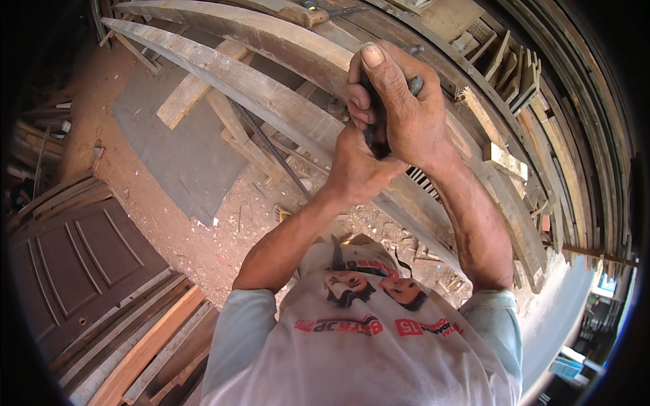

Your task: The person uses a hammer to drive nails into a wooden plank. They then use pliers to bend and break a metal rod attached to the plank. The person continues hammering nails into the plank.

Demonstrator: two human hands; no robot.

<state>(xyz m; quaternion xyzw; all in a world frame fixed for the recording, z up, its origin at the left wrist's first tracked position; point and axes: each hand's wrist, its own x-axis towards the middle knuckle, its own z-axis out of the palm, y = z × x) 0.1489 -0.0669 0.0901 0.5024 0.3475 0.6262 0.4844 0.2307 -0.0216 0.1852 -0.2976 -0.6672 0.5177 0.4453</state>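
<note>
Head view: both hands around dark tool.

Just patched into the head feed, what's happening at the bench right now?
A person stands over long weathered planks, both hands bunched together above them. The right hand is closed around a dark tool, mostly hidden; the left hand sits just below, pressed against the right, fingers closed. A ribbed steel bar leans under the planks, a dark panelled door lies lower left, and wood chips litter the reddish ground.
</note>
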